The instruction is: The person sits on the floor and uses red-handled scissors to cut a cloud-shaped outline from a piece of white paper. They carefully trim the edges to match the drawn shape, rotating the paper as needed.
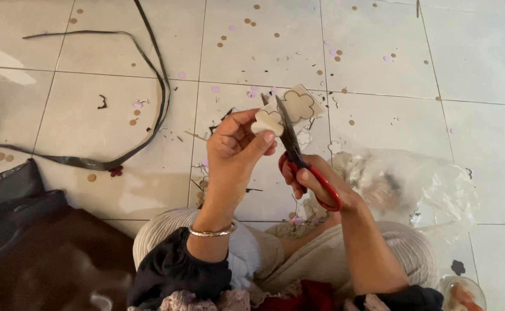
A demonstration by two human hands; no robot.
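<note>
We are pinching the cream card with brown-outlined flower shapes [287,109] in our left hand [236,144] above the tiled floor [379,121]; our right hand [316,181], closed through the red-handled scissors [298,155], should be following the outline while we are turning the card.

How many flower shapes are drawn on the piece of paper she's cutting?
2. One flower outline is on the upper right of the paper; the other is lower left, by the left hand thumb. The scissors in the right hand may hide more.
</note>
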